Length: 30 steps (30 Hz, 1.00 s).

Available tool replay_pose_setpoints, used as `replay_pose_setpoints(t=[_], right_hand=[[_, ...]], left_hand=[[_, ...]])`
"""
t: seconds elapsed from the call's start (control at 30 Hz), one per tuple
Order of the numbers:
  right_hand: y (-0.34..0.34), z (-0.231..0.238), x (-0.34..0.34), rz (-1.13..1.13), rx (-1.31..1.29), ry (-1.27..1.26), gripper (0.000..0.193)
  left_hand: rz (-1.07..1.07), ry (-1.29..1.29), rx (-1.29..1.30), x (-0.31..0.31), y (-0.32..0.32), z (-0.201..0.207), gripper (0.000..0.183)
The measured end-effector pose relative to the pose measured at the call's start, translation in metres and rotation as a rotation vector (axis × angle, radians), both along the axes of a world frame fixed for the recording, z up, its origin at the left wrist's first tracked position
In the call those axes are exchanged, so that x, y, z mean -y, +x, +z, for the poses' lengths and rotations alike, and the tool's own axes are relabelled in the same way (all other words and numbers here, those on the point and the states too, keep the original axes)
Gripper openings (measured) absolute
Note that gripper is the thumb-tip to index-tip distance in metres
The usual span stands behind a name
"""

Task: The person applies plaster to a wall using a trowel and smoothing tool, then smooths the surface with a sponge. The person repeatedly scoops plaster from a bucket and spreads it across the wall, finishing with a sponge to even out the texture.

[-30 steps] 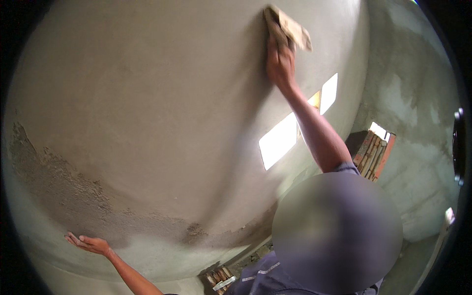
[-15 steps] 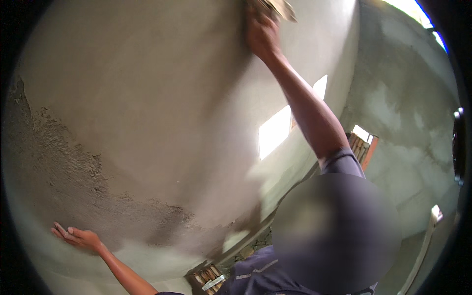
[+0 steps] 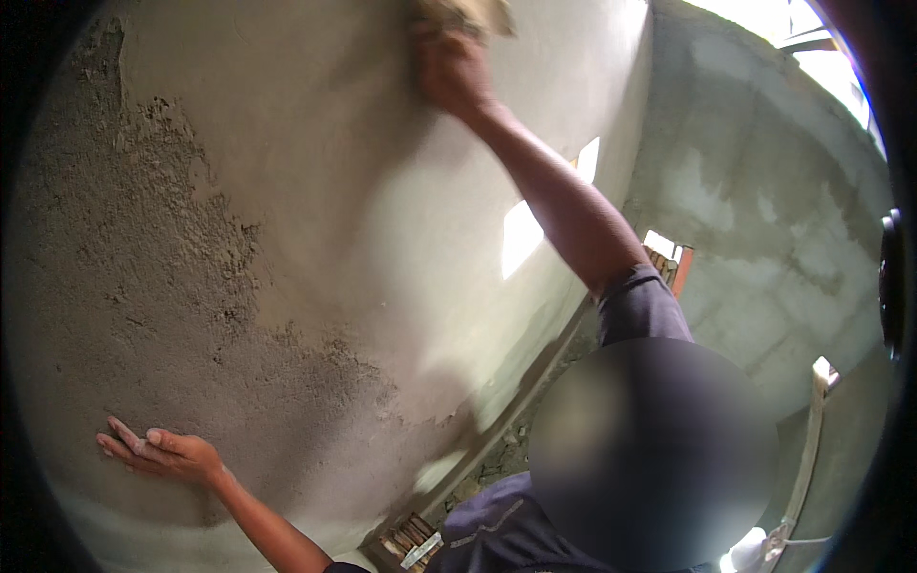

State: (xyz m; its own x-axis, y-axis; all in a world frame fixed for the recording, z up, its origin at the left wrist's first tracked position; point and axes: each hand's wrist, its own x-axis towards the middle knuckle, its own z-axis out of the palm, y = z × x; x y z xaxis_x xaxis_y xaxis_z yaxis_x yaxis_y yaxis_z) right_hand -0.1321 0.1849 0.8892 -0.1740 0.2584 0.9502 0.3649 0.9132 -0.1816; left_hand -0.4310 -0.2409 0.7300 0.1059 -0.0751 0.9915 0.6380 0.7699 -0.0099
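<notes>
The right hand [image 3: 454, 74], blurred at the upper edge, grasps a tan block [image 3: 470, 13]; the block lies at the finger end, extending past the fingers over the smooth wall [image 3: 296, 143], partly out of view. The left hand's [image 3: 172, 458] fingers are released, loosely extended before the wall's rough patch [image 3: 143, 286].

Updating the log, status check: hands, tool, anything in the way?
Right hand gripping tan block, partly out of frame, at wall. Left hand open, palm up, wall contact unclear. Rough patch lower left of block.
</notes>
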Motion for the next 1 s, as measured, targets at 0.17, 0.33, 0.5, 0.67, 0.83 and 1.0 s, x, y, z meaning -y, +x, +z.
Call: replay_pose_setpoints(t=[0.17, 0.33, 0.5, 0.67, 0.83, 1.0], right_hand=[[-0.027, -0.093, 0.06, 0.193, 0.292, 0.372, 0.044], [0.028, -0.097, -0.011, 0.22, -0.182, 0.301, 0.033], [-0.04, -0.012, 0.022, -0.128, -0.095, 0.371, 0.031], [0.015, -0.134, 0.007, 0.162, 0.296, 0.398, 0.05], [0.041, -0.021, -0.016, -0.056, -0.112, -0.39, 0.029], [-0.047, -0.042, 0.044, 0.205, -0.039, 0.515, 0.034]], left_hand=[[-0.05, -0.035, -0.013, 0.011, 0.0, 0.004, 0.066], [-0.067, -0.016, -0.042, -0.003, -0.006, -0.003, 0.065], [-0.076, -0.017, -0.052, 0.0, -0.008, 0.0, 0.064], [-0.016, -0.007, 0.044, 0.006, -0.01, -0.007, 0.069], [0.041, -0.003, 0.009, 0.002, -0.005, -0.004, 0.066], [0.017, 0.003, 0.003, 0.013, -0.012, -0.004, 0.064]])
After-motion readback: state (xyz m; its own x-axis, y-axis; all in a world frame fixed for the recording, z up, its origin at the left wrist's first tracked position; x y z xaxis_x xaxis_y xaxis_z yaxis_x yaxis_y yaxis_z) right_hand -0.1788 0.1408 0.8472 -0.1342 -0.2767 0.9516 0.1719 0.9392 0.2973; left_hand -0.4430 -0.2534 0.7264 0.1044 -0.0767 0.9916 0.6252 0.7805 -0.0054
